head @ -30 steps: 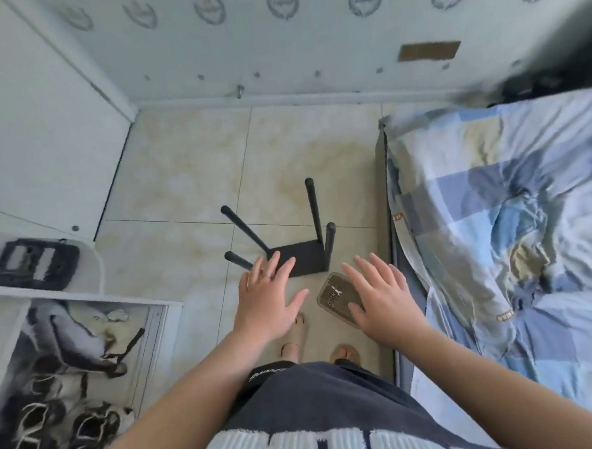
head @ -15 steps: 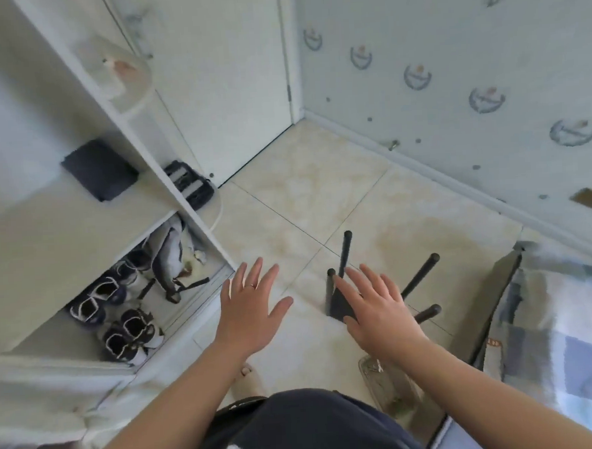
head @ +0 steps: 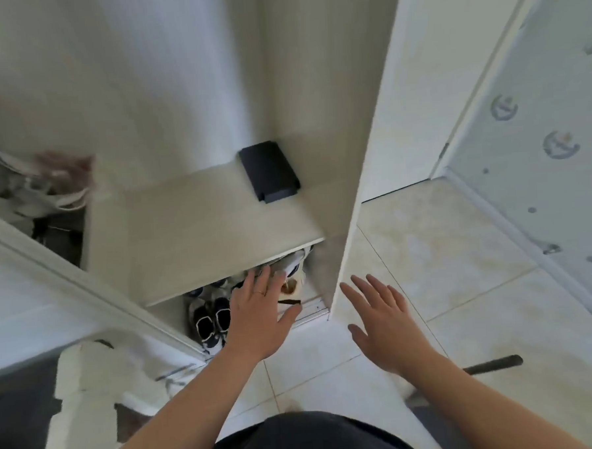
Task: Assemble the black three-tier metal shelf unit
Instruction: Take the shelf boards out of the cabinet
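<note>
Only one black leg [head: 494,364] of the shelf unit shows, low at the right behind my right forearm; the rest of the unit is out of view. My left hand [head: 258,315] hovers with fingers spread in front of the white cabinet's lower compartment and holds nothing. My right hand [head: 383,319] is held out flat over the tiled floor, fingers straight, also holding nothing. A black flat rectangular piece [head: 269,170] lies on the cabinet's shelf board [head: 199,229], above and beyond both hands.
A white cabinet side panel [head: 363,152] stands between my hands. Shoes [head: 210,321] fill the compartment under the board. Clothes and bags [head: 35,190] pile at the left. A white door [head: 428,97] and patterned wall [head: 539,125] bound the tiled floor [head: 461,267] at the right.
My view has swung left from the shelf unit on the floor to the white cabinet. The unit has slid out of frame except one leg. Both hands stay spread and hold nothing.
</note>
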`<state>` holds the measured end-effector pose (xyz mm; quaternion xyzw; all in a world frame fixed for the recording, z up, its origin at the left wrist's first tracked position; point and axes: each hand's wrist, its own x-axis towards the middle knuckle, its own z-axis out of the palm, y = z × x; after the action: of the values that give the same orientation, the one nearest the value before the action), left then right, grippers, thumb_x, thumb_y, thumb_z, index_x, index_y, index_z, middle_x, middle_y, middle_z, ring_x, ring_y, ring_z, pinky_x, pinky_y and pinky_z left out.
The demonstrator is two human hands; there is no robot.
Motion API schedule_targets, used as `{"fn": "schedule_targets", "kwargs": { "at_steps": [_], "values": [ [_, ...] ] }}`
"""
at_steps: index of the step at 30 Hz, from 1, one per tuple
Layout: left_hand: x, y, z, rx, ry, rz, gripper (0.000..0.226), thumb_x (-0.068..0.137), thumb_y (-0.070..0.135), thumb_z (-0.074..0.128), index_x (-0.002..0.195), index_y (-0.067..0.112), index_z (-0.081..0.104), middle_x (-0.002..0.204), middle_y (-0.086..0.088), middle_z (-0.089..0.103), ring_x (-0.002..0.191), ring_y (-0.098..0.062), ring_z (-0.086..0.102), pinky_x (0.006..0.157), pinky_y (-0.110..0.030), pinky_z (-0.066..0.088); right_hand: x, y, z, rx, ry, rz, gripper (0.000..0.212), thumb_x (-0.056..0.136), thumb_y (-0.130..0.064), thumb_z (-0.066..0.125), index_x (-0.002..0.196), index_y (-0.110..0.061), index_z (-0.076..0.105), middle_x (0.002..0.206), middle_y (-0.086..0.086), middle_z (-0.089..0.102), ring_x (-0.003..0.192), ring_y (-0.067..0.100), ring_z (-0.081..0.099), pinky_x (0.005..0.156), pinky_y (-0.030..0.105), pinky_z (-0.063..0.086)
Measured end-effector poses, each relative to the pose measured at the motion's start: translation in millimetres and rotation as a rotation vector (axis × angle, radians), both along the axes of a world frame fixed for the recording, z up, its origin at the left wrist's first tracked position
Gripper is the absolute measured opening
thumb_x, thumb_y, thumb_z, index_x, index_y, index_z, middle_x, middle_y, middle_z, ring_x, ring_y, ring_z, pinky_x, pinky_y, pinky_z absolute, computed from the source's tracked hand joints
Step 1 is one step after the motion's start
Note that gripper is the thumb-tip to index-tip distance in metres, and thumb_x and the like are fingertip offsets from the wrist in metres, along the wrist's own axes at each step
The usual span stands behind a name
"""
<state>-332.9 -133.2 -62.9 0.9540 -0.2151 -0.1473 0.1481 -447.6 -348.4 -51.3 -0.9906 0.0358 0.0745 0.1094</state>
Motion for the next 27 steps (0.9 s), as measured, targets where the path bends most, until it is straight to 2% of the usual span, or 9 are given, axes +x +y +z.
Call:
{"fn": "schedule_targets", "kwargs": {
  "at_steps": [2,4,7,16,19,23,27],
  "values": [
    [24,16,0,-0.014,0.020,0.056,0.068,0.098,0.064,0.033,0.157,0.036,0.013,0.168,0.006,-0.001,0.153,-0.022,-0.007,0.123,-0.047,0.003,38,14,4,0.042,-0.011,0.020,0.069,0.102,-0.037,0.049,0.161,-0.028,0.015,0.169,-0.003,0.012,0.156,0.026,0.006,0.124,0.044,0.007],
    [43,29,-1,-0.036,0.049,0.117,0.068,0.099,0.065,0.032,0.157,0.036,0.012,0.168,0.007,-0.001,0.154,-0.022,-0.007,0.123,-0.047,0.003,72,27,10,0.079,-0.027,0.028,0.069,0.100,-0.035,0.053,0.160,-0.027,0.020,0.167,-0.003,0.018,0.156,0.025,0.011,0.123,0.042,0.011],
    [71,42,-5,-0.077,0.087,0.210,0.069,0.098,0.065,0.033,0.158,0.037,0.011,0.168,0.007,0.000,0.154,-0.020,-0.006,0.123,-0.045,0.004,119,37,11,0.094,0.014,0.053,0.069,0.102,-0.039,0.049,0.161,-0.029,0.013,0.168,-0.005,0.011,0.156,0.021,0.006,0.123,0.040,0.010],
    [168,33,-15,-0.180,0.190,0.421,0.067,0.099,0.060,0.038,0.158,0.036,0.016,0.167,0.006,0.011,0.153,-0.020,0.005,0.122,-0.041,0.008,267,33,1,0.085,0.108,0.081,0.069,0.104,-0.038,0.045,0.161,-0.029,0.007,0.170,-0.003,0.004,0.156,0.020,0.000,0.123,0.041,0.008],
    [206,14,-18,-0.323,0.253,0.510,0.067,0.099,0.059,0.042,0.157,0.032,0.023,0.164,0.006,0.021,0.151,-0.019,0.016,0.122,-0.042,0.015,317,26,-7,0.136,0.157,0.034,0.068,0.104,-0.037,0.045,0.161,-0.027,0.008,0.170,-0.002,0.002,0.156,0.022,-0.002,0.123,0.043,0.010],
    [254,-12,-31,-0.704,0.497,0.804,0.064,0.098,0.051,0.054,0.154,0.029,0.034,0.158,0.004,0.034,0.144,-0.017,0.034,0.117,-0.034,0.027,372,26,-27,0.352,0.220,-0.156,0.067,0.103,-0.035,0.048,0.160,-0.023,0.015,0.168,0.000,0.012,0.154,0.022,0.007,0.121,0.046,0.016],
    [296,-33,-54,-0.768,0.631,0.970,0.058,0.098,0.043,0.057,0.150,0.023,0.042,0.155,-0.005,0.041,0.139,-0.020,0.043,0.107,-0.028,0.031,411,27,-54,0.500,0.215,-0.326,0.067,0.101,-0.031,0.052,0.159,-0.021,0.021,0.165,0.001,0.024,0.151,0.024,0.020,0.120,0.045,0.023]
  ]
}}
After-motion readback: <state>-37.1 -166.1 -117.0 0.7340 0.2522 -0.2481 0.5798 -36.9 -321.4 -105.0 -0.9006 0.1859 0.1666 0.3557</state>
